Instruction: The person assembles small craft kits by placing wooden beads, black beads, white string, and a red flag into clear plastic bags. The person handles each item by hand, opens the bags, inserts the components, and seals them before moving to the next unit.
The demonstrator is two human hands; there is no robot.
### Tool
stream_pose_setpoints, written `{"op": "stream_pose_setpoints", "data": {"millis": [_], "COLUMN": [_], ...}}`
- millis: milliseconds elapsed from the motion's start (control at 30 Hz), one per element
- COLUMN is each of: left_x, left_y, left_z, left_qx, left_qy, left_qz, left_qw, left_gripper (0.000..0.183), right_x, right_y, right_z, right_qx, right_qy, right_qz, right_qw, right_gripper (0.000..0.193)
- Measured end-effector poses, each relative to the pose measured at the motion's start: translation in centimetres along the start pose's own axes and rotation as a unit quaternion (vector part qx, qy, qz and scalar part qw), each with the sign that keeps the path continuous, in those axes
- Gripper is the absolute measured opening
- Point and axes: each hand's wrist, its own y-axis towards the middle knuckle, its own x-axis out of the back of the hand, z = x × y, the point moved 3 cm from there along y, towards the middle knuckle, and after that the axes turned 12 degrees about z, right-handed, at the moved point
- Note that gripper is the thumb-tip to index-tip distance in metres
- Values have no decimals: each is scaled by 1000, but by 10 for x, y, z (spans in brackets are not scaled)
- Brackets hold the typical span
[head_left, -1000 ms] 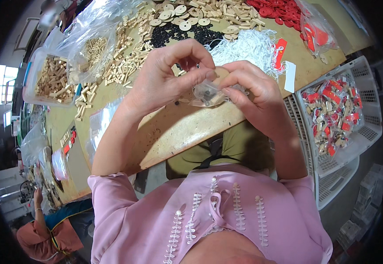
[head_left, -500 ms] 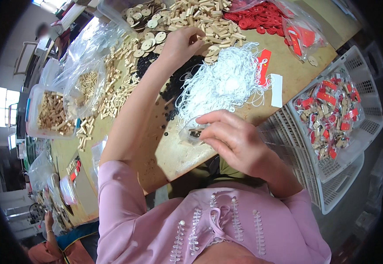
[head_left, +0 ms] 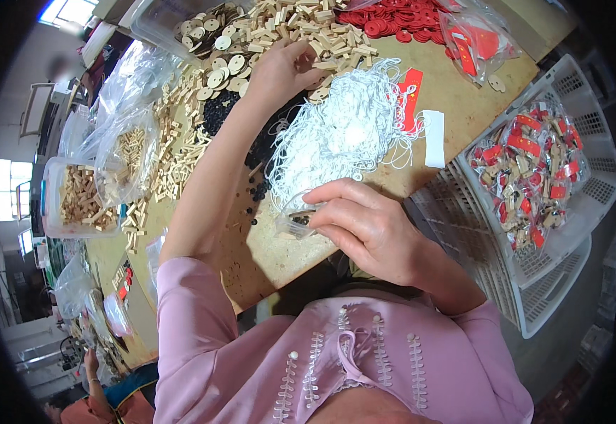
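My left hand reaches over the far part of the table, where wooden blocks and thin wooden discs are heaped. Its fingers are bent, with a gap between thumb and forefinger, and nothing shows between them. Closer to me, my right hand grips a small clear plastic bag by its edge. A few small dark and wooden-coloured pieces lie inside the bag, partly covered by my fingers. Just beyond it spreads a tangled heap of white cords.
Black beads lie left of the cords, red discs at the far right. A red strip and white card sit beside the cords. White crates stand right, the top one holding filled bags. A clear tub of blocks stands left.
The whole view has shifted slightly, so the table's things appear further left. Both hands keep nearly the same pose, the right one still holding the plastic bag.
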Motion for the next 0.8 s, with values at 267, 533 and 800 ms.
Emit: {"op": "stream_pose_setpoints", "data": {"millis": [267, 533, 800], "left_x": [68, 107, 106], "left_y": [-99, -173, -180], "left_z": [-60, -120, -117], "left_qx": [-75, -95, -91], "left_qy": [-144, -58, -128], "left_qz": [-33, 55, 77], "left_qw": [986, 992, 985], "left_gripper": [33, 21, 23], "right_x": [10, -8, -18], "right_y": [5, 22, 22], "right_z": [2, 13, 16], "right_qx": [-53, 0, -4], "right_qy": [-45, -124, -115], "right_qz": [-5, -7, 19], "right_qw": [998, 992, 993], "right_gripper": [13, 12, 14]}}
